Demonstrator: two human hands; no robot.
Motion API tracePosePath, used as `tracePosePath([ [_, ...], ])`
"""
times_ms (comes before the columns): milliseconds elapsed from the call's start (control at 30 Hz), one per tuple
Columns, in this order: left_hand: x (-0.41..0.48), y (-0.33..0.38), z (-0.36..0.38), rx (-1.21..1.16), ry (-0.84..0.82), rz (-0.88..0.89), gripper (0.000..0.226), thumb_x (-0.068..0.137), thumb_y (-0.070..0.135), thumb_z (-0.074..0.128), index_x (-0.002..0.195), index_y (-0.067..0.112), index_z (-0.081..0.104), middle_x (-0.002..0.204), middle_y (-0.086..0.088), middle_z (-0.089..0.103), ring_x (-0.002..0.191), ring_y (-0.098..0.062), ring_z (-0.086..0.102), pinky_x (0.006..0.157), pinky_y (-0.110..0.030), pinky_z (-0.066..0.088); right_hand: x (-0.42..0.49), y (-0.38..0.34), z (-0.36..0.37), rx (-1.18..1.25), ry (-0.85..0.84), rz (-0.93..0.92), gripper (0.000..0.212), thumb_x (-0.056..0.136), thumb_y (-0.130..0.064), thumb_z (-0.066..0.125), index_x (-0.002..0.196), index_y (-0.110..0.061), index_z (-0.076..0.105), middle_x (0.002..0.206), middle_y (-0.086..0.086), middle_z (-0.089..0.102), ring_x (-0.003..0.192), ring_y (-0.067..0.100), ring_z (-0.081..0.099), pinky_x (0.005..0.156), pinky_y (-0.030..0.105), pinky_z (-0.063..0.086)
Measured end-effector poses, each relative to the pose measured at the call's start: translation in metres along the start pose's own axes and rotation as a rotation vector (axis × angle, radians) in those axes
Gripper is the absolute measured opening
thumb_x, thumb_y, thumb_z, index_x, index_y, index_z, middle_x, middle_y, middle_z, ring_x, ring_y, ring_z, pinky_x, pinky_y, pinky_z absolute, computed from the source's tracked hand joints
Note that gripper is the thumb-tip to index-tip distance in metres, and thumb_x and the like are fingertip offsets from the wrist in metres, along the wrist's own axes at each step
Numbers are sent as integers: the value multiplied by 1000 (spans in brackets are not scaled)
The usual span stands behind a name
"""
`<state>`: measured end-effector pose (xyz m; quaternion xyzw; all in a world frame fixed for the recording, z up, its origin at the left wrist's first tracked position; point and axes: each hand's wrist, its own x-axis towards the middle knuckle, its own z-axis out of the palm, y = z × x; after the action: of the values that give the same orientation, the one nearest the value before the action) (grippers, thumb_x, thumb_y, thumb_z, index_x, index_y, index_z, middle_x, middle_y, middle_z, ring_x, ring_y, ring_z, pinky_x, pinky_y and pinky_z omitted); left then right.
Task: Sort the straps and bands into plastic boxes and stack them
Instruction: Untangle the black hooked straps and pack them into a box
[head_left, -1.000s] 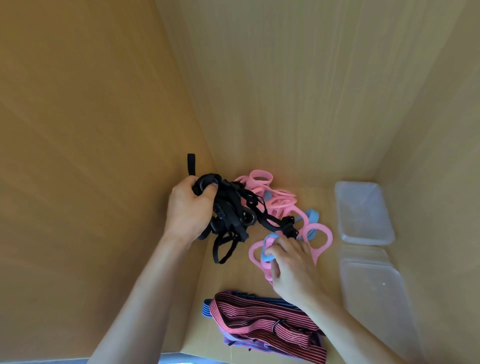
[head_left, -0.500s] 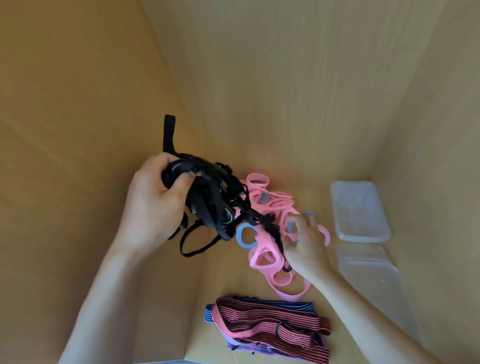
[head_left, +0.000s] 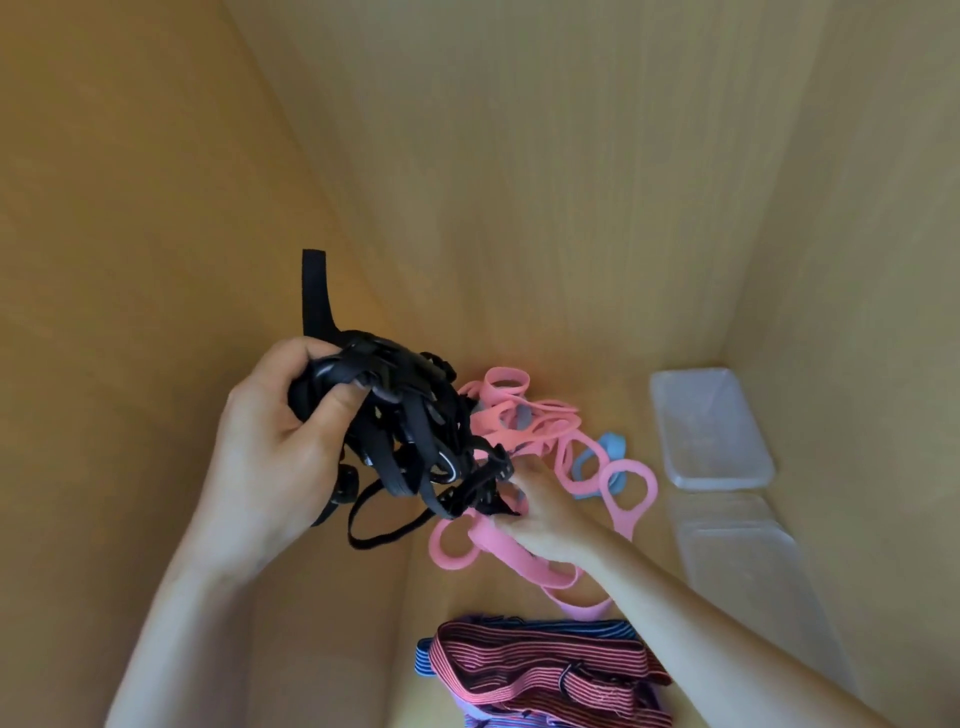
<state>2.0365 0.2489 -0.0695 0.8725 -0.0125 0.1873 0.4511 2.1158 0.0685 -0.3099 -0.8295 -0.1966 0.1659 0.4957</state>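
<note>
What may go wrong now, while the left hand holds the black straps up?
1. The black straps in the left hand look tangled with the pink bands at the right hand; pulling up may drag pink bands along.
2. A loose black loop hangs low and might catch more.
3. Blue bands lie among the pink ones and could be sorted with them.
</note>
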Motion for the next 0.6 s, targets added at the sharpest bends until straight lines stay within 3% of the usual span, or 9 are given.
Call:
tracePosePath([
  [67, 0, 2, -1, -12, 8, 19, 10, 100, 17, 61, 95, 22, 68, 81, 2, 70, 70, -18, 65, 58, -26, 51, 1, -4, 7, 18, -12, -16, 29, 87, -16, 69, 114, -25, 66, 111, -4, 64, 106, 13, 58, 91, 23, 47],
  [133, 0, 5, -3, -15, 22, 37, 8, 100, 18, 62, 96, 20, 68, 83, 0, 71, 75, -22, 67, 60, -21, 51, 3, -8, 9, 0, 10, 37, 13, 91, -22, 68, 103, -16, 67, 93, -7, 66, 91, 18, 63, 76, 20, 48],
  [267, -1, 5, -6, -85, 48, 38, 10, 101, 21, 61, 94, 21, 68, 81, -11, 68, 63, -26, 63, 45, -29, 50, 6, -7, 5, 163, 17, 128, 13, 97, -31, 62, 101, -21, 69, 96, -3, 72, 91, 15, 68, 83, 31, 53],
  [333, -2, 2, -5, -128, 56, 13, 11, 101, 20, 60, 93, 22, 67, 82, -18, 65, 59, -28, 59, 41, -31, 48, 4, -9, -1, 298, 49, 162, 11, 99, -33, 60, 95, -35, 70, 89, -13, 73, 85, 4, 67, 76, 22, 50],
  [400, -3, -1, -2, -183, 68, -28, 11, 101, 20, 60, 93, 24, 67, 85, -20, 65, 58, -28, 58, 39, -33, 48, 2, -12, -5, 475, 115, 220, 20, 101, -27, 57, 90, -36, 70, 78, -16, 72, 77, 4, 65, 70, 17, 45],
  [500, -1, -6, 2, -212, 89, -47, 13, 101, 20, 60, 93, 26, 67, 88, -15, 69, 68, -27, 65, 46, -32, 52, 4, -13, -14, 938, 110, 350, 21, 105, -18, 47, 105, -11, 67, 92, 5, 77, 86, 23, 73, 82, 37, 52],
  [600, 0, -9, 8, -273, 74, -78, 14, 102, 18, 59, 93, 25, 68, 87, -9, 73, 76, -24, 70, 60, -27, 57, 1, -22, -29, 1277, 76, 398, 24, 105, -18, 43, 104, -6, 64, 97, 15, 72, 90, 31, 71, 86, 48, 55],
])
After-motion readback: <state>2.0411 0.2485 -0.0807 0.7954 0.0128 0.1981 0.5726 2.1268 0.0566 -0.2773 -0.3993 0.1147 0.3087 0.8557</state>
